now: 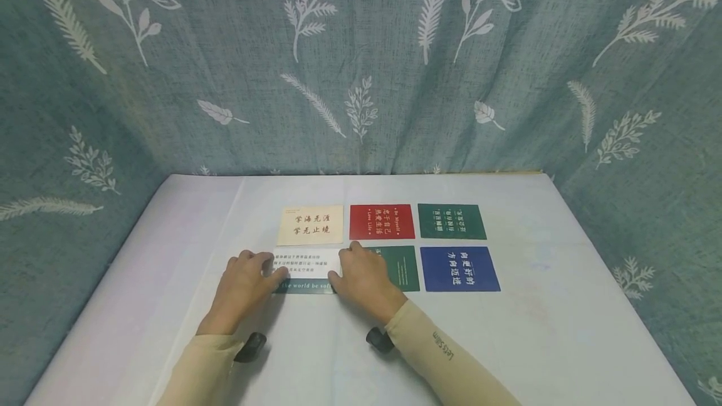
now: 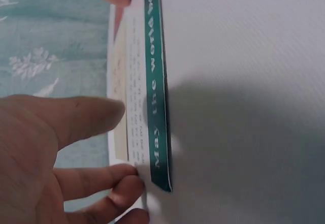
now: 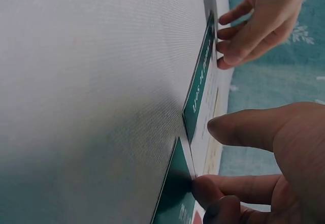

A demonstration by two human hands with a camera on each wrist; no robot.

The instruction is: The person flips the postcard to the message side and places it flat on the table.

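A white card with a green strip (image 1: 307,263) lies flat on the table between the two hands. My left hand (image 1: 244,286) is at its left end, fingertips by the edge and thumb over the printed face. At the right end is my right hand (image 1: 365,277), its fingers where this card meets a green card (image 1: 407,268), which it partly covers. In the left wrist view the thumb (image 2: 96,115) stands apart from the fingers, with nothing pinched between. The right thumb (image 3: 238,127) is likewise spread away from its fingers.
Behind the white card lies a cream card (image 1: 310,237), with a red card (image 1: 382,222) and a dark green card (image 1: 452,222) to its right. A blue card (image 1: 460,269) sits at the near right. Patterned curtain (image 1: 361,80) surrounds the white table (image 1: 553,331).
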